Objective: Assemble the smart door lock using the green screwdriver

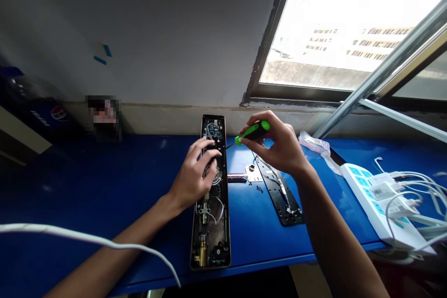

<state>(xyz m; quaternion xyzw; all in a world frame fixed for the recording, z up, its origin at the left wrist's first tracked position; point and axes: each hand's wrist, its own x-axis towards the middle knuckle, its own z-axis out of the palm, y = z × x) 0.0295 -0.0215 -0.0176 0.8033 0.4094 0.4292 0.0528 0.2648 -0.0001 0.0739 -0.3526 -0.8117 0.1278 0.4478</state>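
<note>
A long, narrow black device housing (223, 223) lies lengthwise on the blue table, its inside exposed with a circuit board, white wires and a brass-coloured part. My left hand (197, 170) rests over its middle, fingers bent around a dark part there that they largely hide. In my right hand (279, 144), a green and black screwdriver (256, 131) is gripped at a slant. Its thin shaft points left and down to the housing's right edge, close to my left fingertips; whether the tip touches a screw cannot be made out.
Right of the housing lie a black plate (279, 195) with a white cable, a metal bracket (253, 173) and several small screws (259, 189). A white power strip (366, 200) with plugs and cables stands farther right. A white cable (104, 242) hangs across the left foreground.
</note>
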